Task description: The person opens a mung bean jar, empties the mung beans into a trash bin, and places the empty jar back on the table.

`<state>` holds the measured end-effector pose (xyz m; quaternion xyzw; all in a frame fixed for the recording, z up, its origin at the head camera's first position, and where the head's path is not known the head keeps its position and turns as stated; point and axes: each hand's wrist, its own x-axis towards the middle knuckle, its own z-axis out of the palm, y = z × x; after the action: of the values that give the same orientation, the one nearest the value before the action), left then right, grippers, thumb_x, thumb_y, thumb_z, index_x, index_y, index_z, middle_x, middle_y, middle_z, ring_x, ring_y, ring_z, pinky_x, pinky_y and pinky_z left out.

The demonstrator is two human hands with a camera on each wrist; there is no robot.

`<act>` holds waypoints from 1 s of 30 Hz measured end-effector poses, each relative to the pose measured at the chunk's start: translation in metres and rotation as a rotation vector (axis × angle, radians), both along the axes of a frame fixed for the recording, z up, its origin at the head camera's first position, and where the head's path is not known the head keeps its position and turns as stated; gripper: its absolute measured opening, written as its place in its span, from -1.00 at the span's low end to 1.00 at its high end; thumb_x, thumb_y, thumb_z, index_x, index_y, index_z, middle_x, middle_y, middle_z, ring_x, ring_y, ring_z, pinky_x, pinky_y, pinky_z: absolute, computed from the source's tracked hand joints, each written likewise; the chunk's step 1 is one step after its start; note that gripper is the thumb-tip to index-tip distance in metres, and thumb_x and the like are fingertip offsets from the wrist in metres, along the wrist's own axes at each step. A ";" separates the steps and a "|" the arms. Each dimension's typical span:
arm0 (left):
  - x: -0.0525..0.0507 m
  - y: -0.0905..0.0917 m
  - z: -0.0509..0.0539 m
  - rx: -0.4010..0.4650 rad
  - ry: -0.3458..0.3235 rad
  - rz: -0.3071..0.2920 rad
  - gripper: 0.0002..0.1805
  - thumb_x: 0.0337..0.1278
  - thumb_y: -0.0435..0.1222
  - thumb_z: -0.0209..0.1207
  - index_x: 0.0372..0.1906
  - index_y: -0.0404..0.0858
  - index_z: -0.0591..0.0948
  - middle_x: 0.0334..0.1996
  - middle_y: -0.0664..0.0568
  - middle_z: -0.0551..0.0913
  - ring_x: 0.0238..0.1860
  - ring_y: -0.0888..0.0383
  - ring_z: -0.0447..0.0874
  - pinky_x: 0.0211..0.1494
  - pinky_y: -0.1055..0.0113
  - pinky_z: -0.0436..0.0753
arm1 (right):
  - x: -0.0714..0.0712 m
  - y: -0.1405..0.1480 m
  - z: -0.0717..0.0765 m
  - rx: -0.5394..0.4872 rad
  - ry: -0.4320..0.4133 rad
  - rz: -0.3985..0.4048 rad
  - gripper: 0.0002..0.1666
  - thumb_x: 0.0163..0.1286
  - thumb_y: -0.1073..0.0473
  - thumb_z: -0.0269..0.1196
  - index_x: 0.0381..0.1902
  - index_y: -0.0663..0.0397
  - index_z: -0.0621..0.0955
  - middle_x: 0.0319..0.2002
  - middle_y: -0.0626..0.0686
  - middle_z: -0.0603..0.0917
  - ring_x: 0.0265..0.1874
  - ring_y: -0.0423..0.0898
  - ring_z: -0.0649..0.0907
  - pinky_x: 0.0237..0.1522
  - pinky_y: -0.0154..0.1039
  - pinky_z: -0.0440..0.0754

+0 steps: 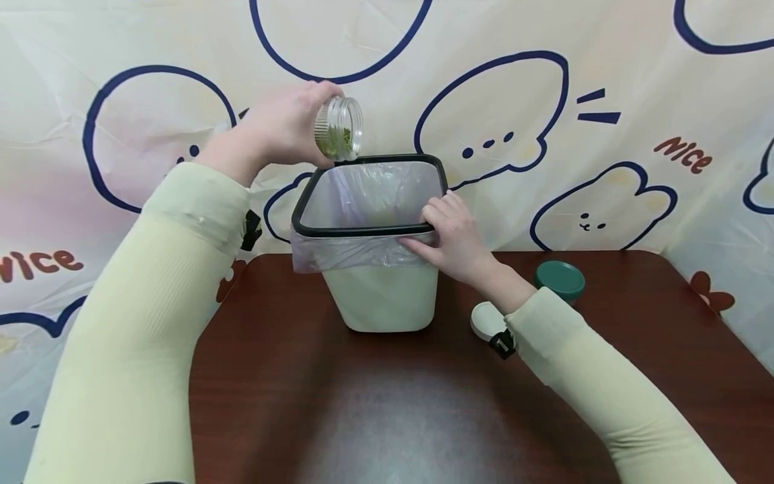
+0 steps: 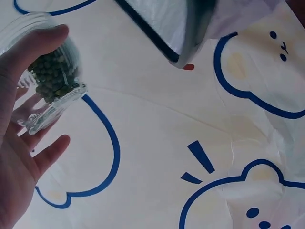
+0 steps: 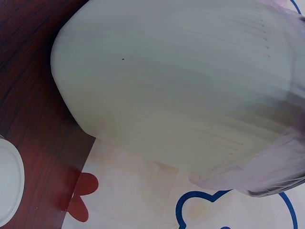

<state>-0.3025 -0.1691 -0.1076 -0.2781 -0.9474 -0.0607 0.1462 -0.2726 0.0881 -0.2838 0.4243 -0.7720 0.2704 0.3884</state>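
In the head view my left hand (image 1: 281, 128) grips a clear ribbed jar (image 1: 340, 128), tipped on its side above the left back rim of a trash can. Small green beans (image 2: 53, 74) lie inside the jar, as the left wrist view shows. The pale green trash can (image 1: 383, 299) has a black rim and a translucent bag (image 1: 357, 254) folded over it. My right hand (image 1: 453, 235) holds the can's right front rim, thumb against the bag outside and fingers over the rim. In the right wrist view the can's side (image 3: 167, 86) fills most of the picture; the hand is out of sight there.
A white lid (image 1: 486, 320) lies on the dark wooden table (image 1: 387, 403), partly behind my right wrist. Beyond it, near the table's back, stands a green-topped round container (image 1: 560, 279). A cartoon-printed cloth (image 1: 605, 168) hangs right behind the can.
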 end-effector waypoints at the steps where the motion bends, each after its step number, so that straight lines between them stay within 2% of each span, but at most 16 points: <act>1: -0.001 0.000 -0.001 -0.016 -0.010 -0.002 0.04 -0.34 -0.28 0.53 0.38 -0.28 0.25 0.23 -0.24 0.42 0.20 -0.22 0.39 0.24 -0.14 0.36 | 0.000 0.000 0.000 -0.001 -0.001 -0.002 -0.51 0.05 0.13 0.52 -0.54 0.16 0.39 -0.55 0.02 0.37 -0.44 0.01 0.36 -0.23 -0.07 0.29; 6: -0.002 -0.002 -0.006 -0.012 -0.039 0.002 0.06 -0.36 -0.30 0.53 0.39 -0.29 0.23 0.25 -0.24 0.40 0.23 -0.22 0.37 0.26 -0.15 0.34 | -0.001 -0.001 -0.002 0.005 -0.001 0.002 -0.52 0.06 0.12 0.52 -0.55 0.15 0.39 -0.55 0.02 0.37 -0.45 0.00 0.36 -0.25 -0.09 0.29; 14: -0.001 -0.003 -0.004 0.046 -0.006 0.006 0.04 -0.29 -0.29 0.52 0.40 -0.29 0.20 0.26 -0.24 0.36 0.24 -0.20 0.35 0.26 -0.13 0.35 | -0.001 0.000 -0.002 0.000 0.006 0.014 -0.51 0.07 0.13 0.51 -0.57 0.14 0.37 -0.56 0.01 0.36 -0.46 -0.01 0.35 -0.27 -0.10 0.27; 21: -0.003 -0.001 -0.008 0.004 -0.074 -0.003 0.03 -0.33 -0.33 0.52 0.37 -0.32 0.23 0.25 -0.26 0.38 0.24 -0.22 0.35 0.28 -0.12 0.33 | -0.002 0.000 -0.003 -0.007 0.006 0.019 -0.50 0.06 0.15 0.52 -0.57 0.15 0.36 -0.56 0.02 0.35 -0.45 0.01 0.35 -0.27 -0.09 0.27; 30: -0.004 -0.004 -0.011 0.043 -0.073 -0.025 0.04 -0.32 -0.37 0.51 0.39 -0.32 0.21 0.28 -0.26 0.34 0.28 -0.22 0.31 0.29 -0.11 0.32 | -0.001 0.000 -0.003 0.000 0.009 0.021 -0.50 0.06 0.14 0.51 -0.57 0.15 0.36 -0.56 0.02 0.35 -0.45 0.01 0.34 -0.26 -0.09 0.27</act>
<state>-0.3063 -0.1727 -0.1191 -0.2843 -0.9470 -0.0930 0.1169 -0.2733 0.0880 -0.2864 0.4335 -0.7658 0.2724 0.3892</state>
